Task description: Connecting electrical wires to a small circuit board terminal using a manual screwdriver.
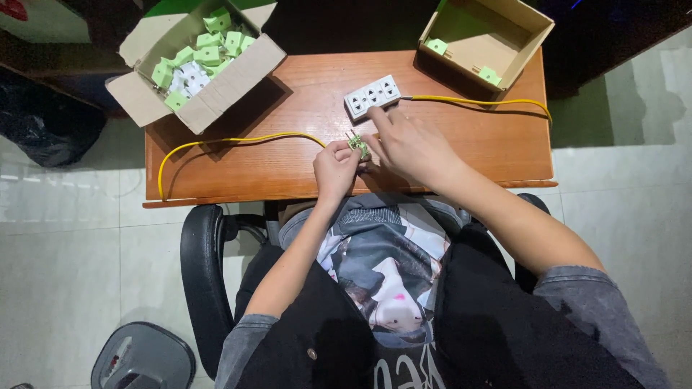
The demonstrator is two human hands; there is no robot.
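— Green and white, that small socket part [356, 145]; the left hand [335, 167] has it pinched in curled fingers near the front edge of the wooden desk [274, 166], and a yellow wire [216, 143] runs off leftward from it

— Which hand sits closer to the strip?

— Right hand [409, 146], no question. It lies just right of the part, fingers loosely spread, holding nothing that I can see, index finger stretched up and left so the tip touches the near edge of the white power strip [373, 96]

— How does the strip lie?

— Long axis runs left to right, tilted a little upward at the right end, straight beyond the pinched part and near it. Its own yellow cable [476, 102] leaves the right end toward the desk's far corner

— And the boxes?

— Open cardboard box [231, 75] of green parts at far left, nearly empty box [530, 43] at far right, both well apart from the hands
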